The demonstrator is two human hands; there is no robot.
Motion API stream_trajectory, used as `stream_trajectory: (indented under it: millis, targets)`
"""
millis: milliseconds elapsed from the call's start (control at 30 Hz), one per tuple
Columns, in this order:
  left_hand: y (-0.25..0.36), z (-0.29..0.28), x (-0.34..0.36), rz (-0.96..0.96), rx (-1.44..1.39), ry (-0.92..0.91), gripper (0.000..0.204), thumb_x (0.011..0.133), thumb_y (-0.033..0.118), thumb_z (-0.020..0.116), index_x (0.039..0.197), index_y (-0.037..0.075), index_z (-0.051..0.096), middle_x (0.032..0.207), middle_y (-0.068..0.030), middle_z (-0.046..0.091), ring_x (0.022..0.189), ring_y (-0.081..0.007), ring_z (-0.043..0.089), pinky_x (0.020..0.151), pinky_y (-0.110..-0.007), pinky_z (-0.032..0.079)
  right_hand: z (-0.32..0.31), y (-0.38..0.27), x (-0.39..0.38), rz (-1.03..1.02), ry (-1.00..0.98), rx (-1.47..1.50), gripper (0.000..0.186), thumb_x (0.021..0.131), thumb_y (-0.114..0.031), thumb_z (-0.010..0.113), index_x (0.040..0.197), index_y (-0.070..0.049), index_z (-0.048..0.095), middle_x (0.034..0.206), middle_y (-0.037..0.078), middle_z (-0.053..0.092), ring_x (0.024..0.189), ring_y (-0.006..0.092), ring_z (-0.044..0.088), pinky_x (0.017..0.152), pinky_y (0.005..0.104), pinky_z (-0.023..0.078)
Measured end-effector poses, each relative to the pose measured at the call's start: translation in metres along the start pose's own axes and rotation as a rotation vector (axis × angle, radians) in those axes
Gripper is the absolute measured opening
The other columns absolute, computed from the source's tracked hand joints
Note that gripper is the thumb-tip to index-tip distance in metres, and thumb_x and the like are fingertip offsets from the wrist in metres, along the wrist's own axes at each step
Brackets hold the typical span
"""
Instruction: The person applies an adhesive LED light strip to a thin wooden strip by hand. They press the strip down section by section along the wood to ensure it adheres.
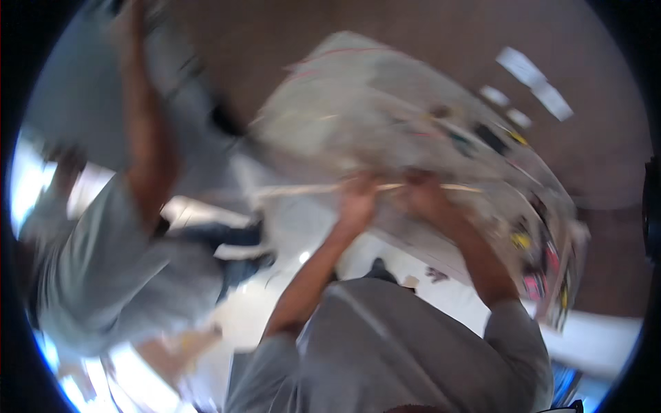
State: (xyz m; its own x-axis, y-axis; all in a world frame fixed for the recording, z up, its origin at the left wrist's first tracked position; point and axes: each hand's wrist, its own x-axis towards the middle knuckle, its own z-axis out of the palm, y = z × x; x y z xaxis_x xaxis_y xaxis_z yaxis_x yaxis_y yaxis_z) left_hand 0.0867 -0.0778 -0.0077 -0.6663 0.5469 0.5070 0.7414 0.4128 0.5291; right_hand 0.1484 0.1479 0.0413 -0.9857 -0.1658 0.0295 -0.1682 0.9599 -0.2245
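"Well, what do those two hands have in front of them?"

"A long, thin, pale strip, lying crosswise at the near side of the worktop. Its left part reaches out past the left hand, and its other end shows beyond the right hand."

"Are they gripping it?"

"I can't tell. Both hands are at the strip, side by side with a small gap between them, but the fingers are too blurred to show whether they close on it or only rest there."

"And what else is on the worktop?"

"Mostly clutter along the right side: a dark object towards the far edge, then a yellow item and a pink one nearer the person. I can't make out what any of them are."

"Those white pieces over there?"

"Flat white sheets, on the brown surface beyond the worktop's right side."

"Who's that on the left?"

"Another person, in a grey sleeve, with a bare forearm stretched away toward the far side. That hand is too smeared to read. Down below, a dark shoe stands out against the pale floor."
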Motion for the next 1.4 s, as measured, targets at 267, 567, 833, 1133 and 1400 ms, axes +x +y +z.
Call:
stream_trajectory:
  millis: [267, 567, 833, 1133, 1400]
  targets:
    - [0.079, -0.008, 0.008, 0.030, -0.053, -0.028, 0.042, 0.096, -0.002, 0.064, 0.133, 0.018, 0.069, 0.127, -0.0119, 0.069, 0.124, -0.0377, 0.062, 0.107, -0.056, 0.040, -0.079, 0.005, -0.063, -0.129, 0.137, -0.033, 0.023, 0.097, -0.030, 0.068, 0.107, -0.009, 0.068, 0.114, 0.011, 0.064, 0.113, 0.0316, 0.069, 0.091, 0.0491, 0.059]
    - [0.097, 0.050, 0.019, -0.037, -0.238, -0.127, 0.047, 0.091, -0.001, 0.064, 0.137, 0.009, 0.066, 0.133, -0.0196, 0.067, 0.128, -0.0469, 0.061, 0.107, -0.059, 0.047, -0.067, 0.065, -0.093, -0.037, -0.036, -0.134, 0.024, 0.098, -0.025, 0.067, 0.114, -0.008, 0.073, 0.120, 0.013, 0.069, 0.118, 0.0321, 0.068, 0.100, 0.0502, 0.057]
    - [0.139, 0.087, 0.043, -0.031, -0.109, 0.021, 0.060, 0.072, 0.005, 0.078, 0.131, 0.015, 0.070, 0.130, -0.0121, 0.065, 0.130, -0.0409, 0.057, 0.103, -0.056, 0.041, -0.101, 0.093, -0.108, -0.028, 0.101, 0.082, 0.018, 0.093, -0.021, 0.075, 0.101, -0.007, 0.069, 0.107, 0.015, 0.068, 0.098, 0.0416, 0.070, 0.085, 0.0529, 0.057]
    - [0.152, 0.103, 0.062, 0.010, -0.096, 0.013, 0.058, 0.077, 0.004, 0.075, 0.133, 0.016, 0.068, 0.130, -0.0141, 0.061, 0.139, -0.0433, 0.052, 0.107, -0.058, 0.038, -0.116, 0.106, -0.113, -0.029, 0.242, 0.075, 0.015, 0.086, -0.005, 0.078, 0.096, -0.003, 0.068, 0.095, 0.017, 0.064, 0.089, 0.0421, 0.068, 0.077, 0.0516, 0.053]
    - [0.169, 0.103, 0.064, 0.051, -0.073, 0.106, 0.043, 0.083, 0.008, 0.072, 0.126, 0.013, 0.070, 0.126, -0.0116, 0.063, 0.130, -0.0347, 0.057, 0.104, -0.051, 0.040, -0.127, 0.108, -0.125, -0.016, 0.176, 0.038, 0.016, 0.089, -0.010, 0.079, 0.096, -0.003, 0.067, 0.096, 0.019, 0.062, 0.088, 0.0453, 0.066, 0.076, 0.0543, 0.052]
